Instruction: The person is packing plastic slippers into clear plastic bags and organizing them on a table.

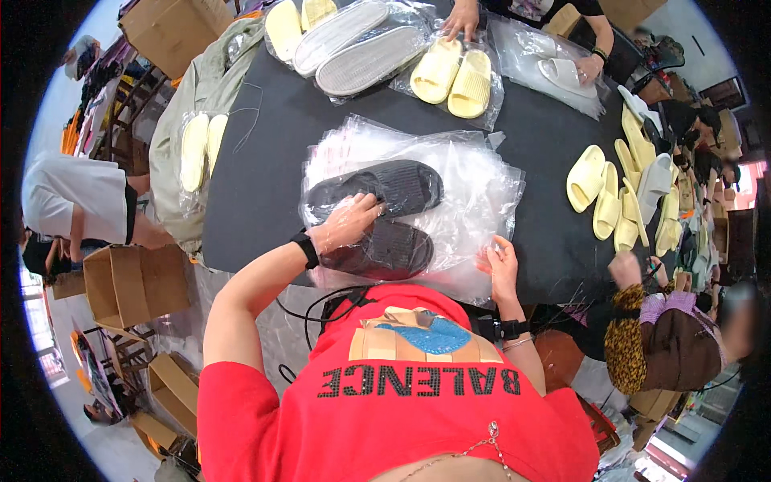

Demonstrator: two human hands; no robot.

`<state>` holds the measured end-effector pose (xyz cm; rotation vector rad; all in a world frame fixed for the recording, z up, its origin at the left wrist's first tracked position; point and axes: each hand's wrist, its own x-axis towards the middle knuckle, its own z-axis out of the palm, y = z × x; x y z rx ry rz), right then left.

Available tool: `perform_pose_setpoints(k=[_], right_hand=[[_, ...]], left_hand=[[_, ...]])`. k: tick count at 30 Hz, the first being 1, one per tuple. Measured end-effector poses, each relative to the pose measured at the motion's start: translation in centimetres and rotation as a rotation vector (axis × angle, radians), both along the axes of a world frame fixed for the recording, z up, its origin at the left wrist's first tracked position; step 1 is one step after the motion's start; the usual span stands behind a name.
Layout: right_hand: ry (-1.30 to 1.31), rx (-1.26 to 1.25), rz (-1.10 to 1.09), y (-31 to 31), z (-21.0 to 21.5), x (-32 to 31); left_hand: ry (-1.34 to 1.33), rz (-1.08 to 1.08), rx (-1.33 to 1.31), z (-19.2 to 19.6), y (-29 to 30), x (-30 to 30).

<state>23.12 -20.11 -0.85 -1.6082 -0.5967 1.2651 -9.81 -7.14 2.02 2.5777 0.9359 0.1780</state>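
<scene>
My right hand has passage over black tabletop between bag stack and yellow slippers; ahead (far side), bagged slippers obstruct.

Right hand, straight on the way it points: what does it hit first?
Likely the clear plastic bags: the right hand is at their right edge, pointing away from the wearer. Whether it already touches them is unclear.
</scene>
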Motion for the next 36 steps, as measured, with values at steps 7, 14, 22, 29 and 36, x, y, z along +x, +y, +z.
perform_pose_setpoints(k=[7,14,22,29,36], right_hand=[[-0.165,0.046,-0.132,-1.2,-0.2,1.8],[-0.216,0.050,-0.061,-2.2,-0.5,1.3],[-0.338,0.016,0.142,-2.4,-0.6,-0.4],[-0.352,0.118,0.157,-3.1,-2.9,-0.9],[-0.546,0.026,0.212,-4.8,-1.3,-0.6]], left_hand=[[-0.200,0.102,0.219,-1.3,-0.3,-4.5],[-0.086,0.784,0.324,0.6,1.4,-20.1],[-0.298,0.498,0.468,14.9,6.8,-10.4],[-0.084,-0.196,0.129,5.3,3.3,10.2],[-0.101,0.019,0.184,-1.5,5.8,10.3]])
